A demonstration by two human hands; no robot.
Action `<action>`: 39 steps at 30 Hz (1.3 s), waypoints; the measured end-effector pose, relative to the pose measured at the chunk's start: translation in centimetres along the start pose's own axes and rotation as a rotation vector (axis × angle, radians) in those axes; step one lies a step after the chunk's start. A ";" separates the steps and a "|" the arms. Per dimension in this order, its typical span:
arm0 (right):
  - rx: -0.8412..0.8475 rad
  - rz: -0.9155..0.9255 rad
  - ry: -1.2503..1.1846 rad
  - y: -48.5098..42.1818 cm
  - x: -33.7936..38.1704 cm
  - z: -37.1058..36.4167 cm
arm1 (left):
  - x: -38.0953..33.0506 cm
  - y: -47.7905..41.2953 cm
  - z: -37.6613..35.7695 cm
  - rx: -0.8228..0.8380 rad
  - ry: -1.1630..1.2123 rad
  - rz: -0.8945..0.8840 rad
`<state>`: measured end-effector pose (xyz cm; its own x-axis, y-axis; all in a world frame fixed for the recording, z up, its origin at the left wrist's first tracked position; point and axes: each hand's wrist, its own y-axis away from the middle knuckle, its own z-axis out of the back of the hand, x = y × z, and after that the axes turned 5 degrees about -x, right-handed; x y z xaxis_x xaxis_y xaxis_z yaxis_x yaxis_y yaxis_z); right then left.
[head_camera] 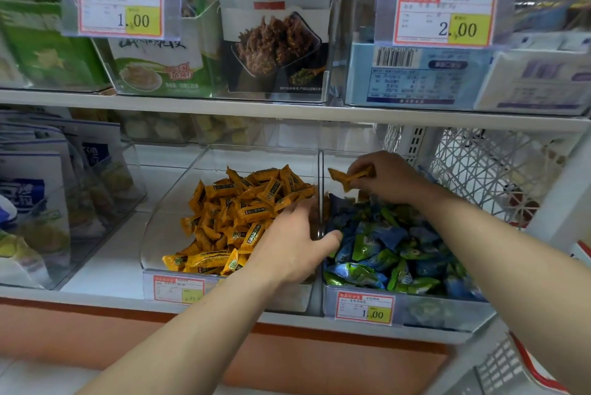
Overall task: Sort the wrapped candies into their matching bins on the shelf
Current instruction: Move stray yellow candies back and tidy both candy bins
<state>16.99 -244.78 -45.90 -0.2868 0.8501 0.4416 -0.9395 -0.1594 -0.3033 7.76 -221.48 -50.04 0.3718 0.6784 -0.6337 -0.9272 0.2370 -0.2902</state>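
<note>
Two clear bins stand side by side on the lower shelf. The left bin (166,222) holds a heap of orange wrapped candies (236,212). The right bin (415,308) is full of blue and green wrapped candies (393,250). My right hand (387,175) is above the back of the right bin and pinches one orange candy (347,177). My left hand (295,241) lies over the right side of the left bin, its thumb against the clear wall between the bins and its fingers on the orange heap.
Price tags (178,288) hang on both bin fronts. A clear bin of blue-and-white packets (35,190) stands to the left. A white lattice basket (489,171) is to the right. The upper shelf (287,110) carries boxed snacks and two more price tags.
</note>
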 end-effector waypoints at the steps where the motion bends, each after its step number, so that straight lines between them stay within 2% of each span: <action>1: -0.022 0.000 -0.049 0.8 0.6 0.9 | -0.3 -0.1 0.1 -0.052 -0.025 -0.001; 3: -0.034 -0.002 -0.163 2.7 1.9 2.5 | -1.1 -0.3 0.5 -0.185 -0.099 -0.030; 5: 0.000 -0.018 -0.366 4.9 3.4 3.7 | -2.2 -0.5 1.0 -0.252 -0.040 -0.052; 7: 0.050 -0.032 -0.668 7.0 5.2 4.2 | -3.2 -0.7 1.5 -0.220 0.183 -0.054; 9: 0.097 -0.044 -0.850 8.2 6.7 4.3 | -4.0 -0.7 1.9 -0.175 0.391 -0.055; 11: 0.105 -0.099 -0.905 8.1 7.7 4.2 | -4.4 -0.8 2.3 -0.221 0.447 -0.069; 15: 0.062 -0.277 -0.970 6.6 8.9 3.6 | -4.3 -1.2 3.4 -0.271 0.655 0.015; 19: 0.042 -0.239 -0.980 4.8 9.9 1.8 | -3.4 -1.9 4.1 -0.295 0.727 0.116; 21: 0.086 -0.204 -0.991 3.9 9.8 1.1 | -2.4 -2.4 4.4 -0.373 0.674 0.161; 23: 0.083 -0.141 -0.865 2.9 8.9 0.6 | -1.0 -2.7 4.9 -0.457 0.497 0.165; 26: -0.114 -0.076 -0.458 0.5 6.3 0.0 | 1.5 -2.4 5.5 -0.412 0.047 0.139; 27: -0.099 -0.083 -0.351 -0.3 5.4 -0.5 | 2.2 -2.3 5.4 -0.375 -0.097 0.141; 29: 0.050 -0.098 -0.144 -1.8 3.6 -1.8 | 2.6 -2.2 5.2 -0.344 -0.289 0.139; 32: 0.253 -0.093 0.050 -3.3 2.1 -3.6 | 1.2 -1.9 4.8 -0.368 -0.342 0.000; 36: 0.443 -0.131 0.195 -4.2 1.1 -6.0 | -0.5 -0.4 2.3 -0.063 -0.251 -0.092; 39: 0.510 -0.106 0.273 -4.4 0.6 -7.7 | -0.1 0.2 1.5 -0.026 -0.172 -0.094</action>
<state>22.36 -239.75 -50.83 -0.1913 0.9624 0.1929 -0.9513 -0.2302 0.2053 7.46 -220.48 -48.93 0.4409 0.7638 -0.4715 -0.8865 0.2882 -0.3621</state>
